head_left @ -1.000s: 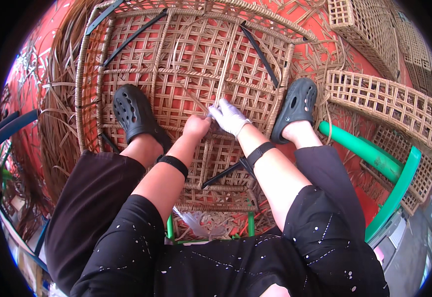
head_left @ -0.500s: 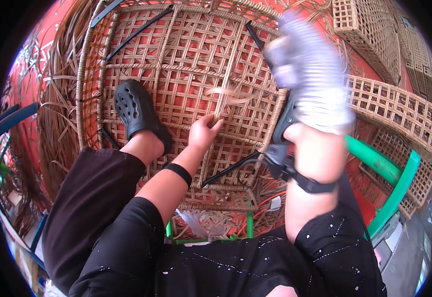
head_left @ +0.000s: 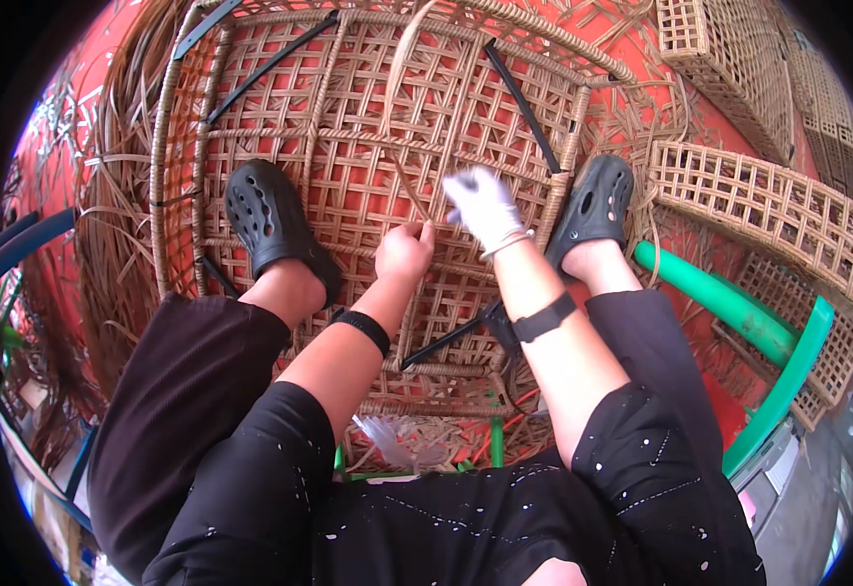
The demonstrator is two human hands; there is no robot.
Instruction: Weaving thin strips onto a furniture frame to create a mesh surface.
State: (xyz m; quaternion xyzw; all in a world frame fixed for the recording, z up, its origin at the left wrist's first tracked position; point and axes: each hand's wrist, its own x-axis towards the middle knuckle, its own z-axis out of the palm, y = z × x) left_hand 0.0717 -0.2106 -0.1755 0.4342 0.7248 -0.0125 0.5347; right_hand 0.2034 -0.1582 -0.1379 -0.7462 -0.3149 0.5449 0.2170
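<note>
Evidently, from the head view, the two hands are apart over a large woven wicker piece (head_left: 575,117), which lies on a red floor (head_left: 89,59) between the person's feet. The bare left hand (head_left: 404,251) is clamped on a narrow cane strip (head_left: 392,83), pinched between thumb and fingers above the near middle of the lattice; from there the strip rises to the far side and bends in a pale curve. Just to the right and slightly farther off, the right hand (head_left: 485,207), in a white glove, has its fingers bent; they are blurred, and I cannot tell whether they are closed or hold anything. Each forearm wears a black band (head_left: 366,330). A dark clog (head_left: 268,220) is at the wicker's left part, its fellow (head_left: 597,200) beside the right edge. Black straps (head_left: 272,66) cross the corners of the lattice. On the left lies a heap of loose brown strips (head_left: 119,195); on the right are more woven panels (head_left: 768,186) and a green tubular frame (head_left: 725,303). A clear plastic bag (head_left: 392,439) is near the person's lap, beyond the dark shirt (head_left: 417,527).
</note>
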